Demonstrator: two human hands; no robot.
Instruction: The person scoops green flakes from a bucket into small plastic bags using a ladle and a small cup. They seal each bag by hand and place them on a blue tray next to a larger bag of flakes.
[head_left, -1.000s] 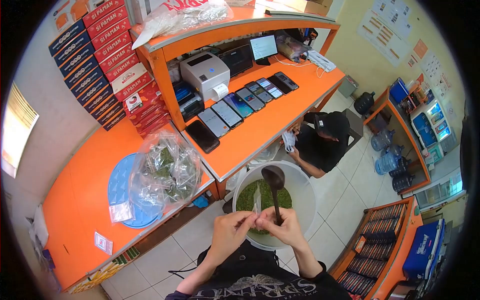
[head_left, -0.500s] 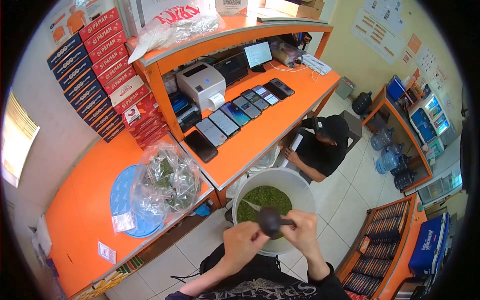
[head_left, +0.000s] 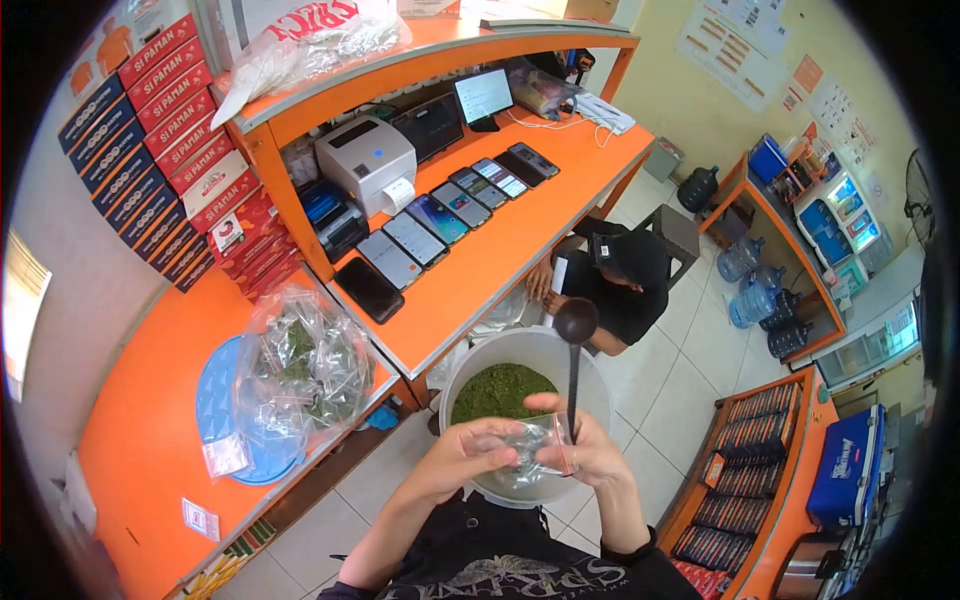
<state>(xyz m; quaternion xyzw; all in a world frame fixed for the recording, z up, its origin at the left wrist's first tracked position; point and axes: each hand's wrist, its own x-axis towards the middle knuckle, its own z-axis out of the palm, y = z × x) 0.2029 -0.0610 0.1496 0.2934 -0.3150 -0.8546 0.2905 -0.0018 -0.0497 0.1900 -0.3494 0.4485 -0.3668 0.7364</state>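
Observation:
In the head view, my left hand (head_left: 462, 458) pinches one side of a small clear zip bag (head_left: 524, 448). My right hand (head_left: 592, 455) has its fingers at the bag's other edge and also grips a dark long-handled scoop (head_left: 575, 322), bowl upward. What lies inside the bag is hard to make out through the glare. Both hands are over the near side of a white bucket (head_left: 598, 390), which holds a bed of green flaky material (head_left: 495, 388).
Left, a large clear bag of small packets (head_left: 310, 355) rests on a blue lid (head_left: 215, 395) on the orange table (head_left: 130, 420). Several phones (head_left: 415, 240) and a label printer (head_left: 365, 160) line the counter. A person in black (head_left: 625, 280) sits beyond the bucket.
The scoop has swung upright in my right hand, its bowl now above the bucket's far rim. The small bag has opened out between my hands. The view has shifted slightly.

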